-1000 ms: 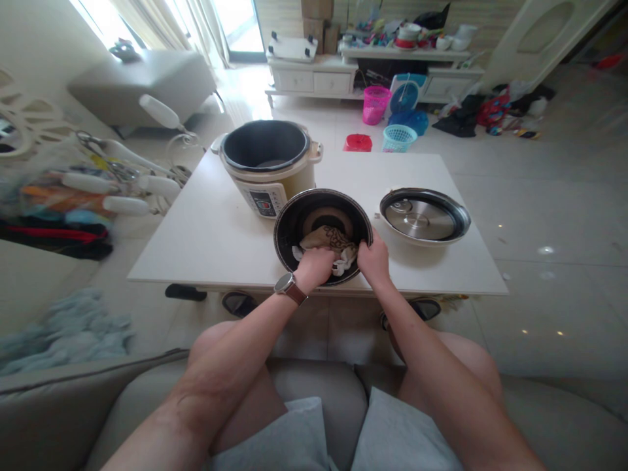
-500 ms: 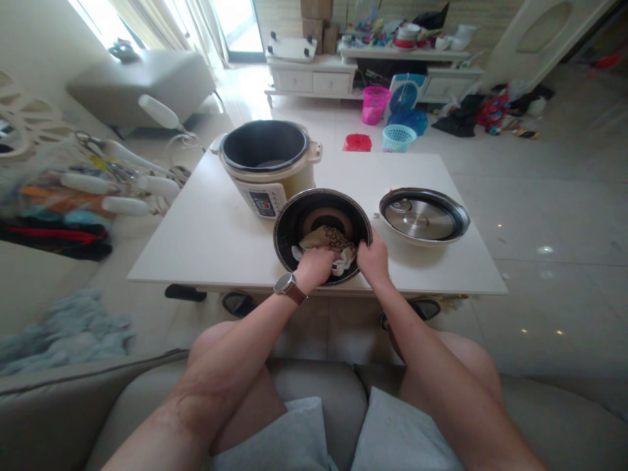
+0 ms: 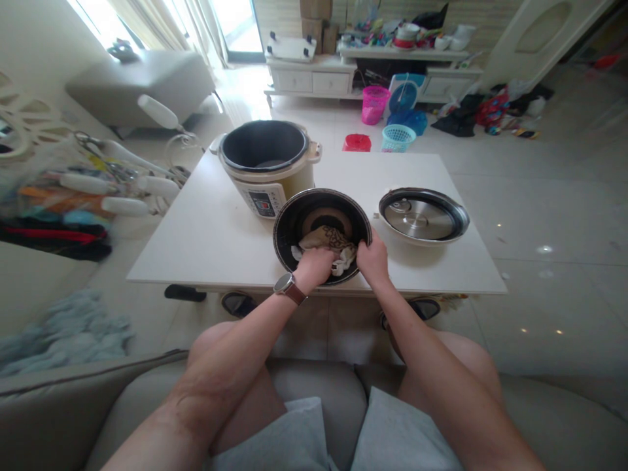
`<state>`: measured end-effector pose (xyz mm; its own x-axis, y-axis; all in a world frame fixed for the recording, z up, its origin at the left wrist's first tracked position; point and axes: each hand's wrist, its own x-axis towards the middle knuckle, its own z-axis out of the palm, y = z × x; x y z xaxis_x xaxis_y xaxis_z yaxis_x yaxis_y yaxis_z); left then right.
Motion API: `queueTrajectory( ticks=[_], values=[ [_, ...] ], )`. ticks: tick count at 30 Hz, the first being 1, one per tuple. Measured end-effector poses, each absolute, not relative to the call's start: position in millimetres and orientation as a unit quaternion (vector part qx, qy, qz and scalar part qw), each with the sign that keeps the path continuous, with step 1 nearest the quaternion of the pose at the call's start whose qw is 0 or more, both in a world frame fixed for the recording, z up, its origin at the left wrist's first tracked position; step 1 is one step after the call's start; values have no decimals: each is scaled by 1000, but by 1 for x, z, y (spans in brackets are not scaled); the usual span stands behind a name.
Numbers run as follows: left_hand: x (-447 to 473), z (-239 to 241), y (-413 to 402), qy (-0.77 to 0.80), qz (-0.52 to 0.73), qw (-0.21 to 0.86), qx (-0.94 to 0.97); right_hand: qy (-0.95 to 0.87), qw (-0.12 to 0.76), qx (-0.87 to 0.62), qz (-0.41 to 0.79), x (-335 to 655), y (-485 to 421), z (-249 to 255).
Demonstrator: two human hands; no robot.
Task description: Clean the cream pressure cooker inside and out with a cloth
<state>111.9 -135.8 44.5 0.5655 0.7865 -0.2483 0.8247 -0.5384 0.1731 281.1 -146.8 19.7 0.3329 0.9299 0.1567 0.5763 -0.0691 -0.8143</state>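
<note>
A dark inner pot (image 3: 289, 226) is tilted toward me at the near edge of the white table, its round mouth facing me. My right hand (image 3: 373, 260) grips its right rim, fingers closed. Inside the pot, my left hand (image 3: 315, 267), with a watch on the wrist, is closed on a brown and white cloth (image 3: 326, 239) that lies against the lower inner wall. Its fingertips are partly hidden by the cloth. Behind the pot stands the electric pressure cooker body (image 3: 267, 176), open at the top. To the right rests its round lid (image 3: 419, 219), metal inner side up.
The white table (image 3: 196, 229) spans the space before my knees. Beyond it on the floor are a pink basket (image 3: 375, 104), a light blue basket (image 3: 398, 138) and a red container (image 3: 357, 142). White lamp arms (image 3: 122, 157) reach close to the table's left side.
</note>
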Motion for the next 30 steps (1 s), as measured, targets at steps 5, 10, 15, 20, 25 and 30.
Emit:
queueTrajectory(
  ticks=[5,10,15,20,25,30],
  values=[
    [112,45,-136,458,-68,143,875,-546,439,-687,192,282,-146,16],
    [112,43,-137,465,-68,146,870,-549,443,-684,184,283,-145,15],
    [113,43,-137,468,-66,147,869,-544,437,-688,199,282,-146,16],
    [112,45,-137,461,-62,142,874,-536,432,-694,211,281,-147,18],
    [112,44,-137,460,-62,138,875,-538,446,-687,200,281,-147,18],
    [112,43,-137,461,-59,144,874,-544,438,-689,194,281,-146,18]
  ],
)
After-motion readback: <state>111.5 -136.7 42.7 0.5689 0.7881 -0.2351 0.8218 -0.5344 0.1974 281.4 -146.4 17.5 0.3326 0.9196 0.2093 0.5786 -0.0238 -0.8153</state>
